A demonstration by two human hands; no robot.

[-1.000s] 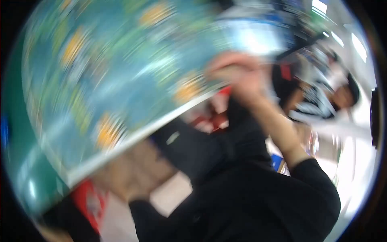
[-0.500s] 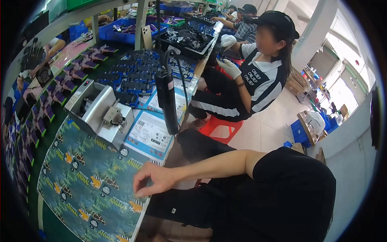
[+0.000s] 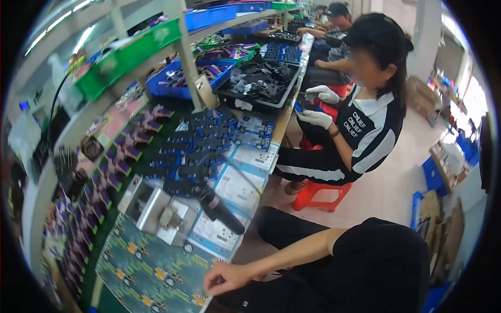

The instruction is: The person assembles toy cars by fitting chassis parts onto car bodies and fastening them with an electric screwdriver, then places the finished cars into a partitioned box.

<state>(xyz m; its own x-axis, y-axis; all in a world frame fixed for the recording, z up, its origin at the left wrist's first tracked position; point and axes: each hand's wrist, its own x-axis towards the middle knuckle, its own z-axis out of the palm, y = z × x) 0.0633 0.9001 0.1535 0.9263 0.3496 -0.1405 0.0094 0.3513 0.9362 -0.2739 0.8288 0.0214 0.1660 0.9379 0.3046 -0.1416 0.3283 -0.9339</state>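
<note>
— Progress, starting close?
— Right hand (image 3: 225,278) curls narrow at the edge of the animal-print sheet (image 3: 143,268), which spreads toward nine o'clock; whether it holds anything, I cannot tell. The left is unseen.
— And beyond?
— Black driver (image 3: 222,211) unheld at twelve, silver device (image 3: 156,211) at half past ten. Toward eleven-thirty, blue-black parts (image 3: 201,158) lie set out; farther, near twelve, a tray (image 3: 269,108) of loose pieces (image 3: 266,75) seems left.

The right hand (image 3: 225,279) is bare, and so is the forearm (image 3: 295,255) behind it — up to a wide, short black sleeve (image 3: 381,250), its cloth plain and softly creased. Just beside the hand is more black clothing (image 3: 276,298), with one small, pale, squarish mark (image 3: 245,303). Past the forearm shows a trouser leg (image 3: 287,228) — black too.
</note>
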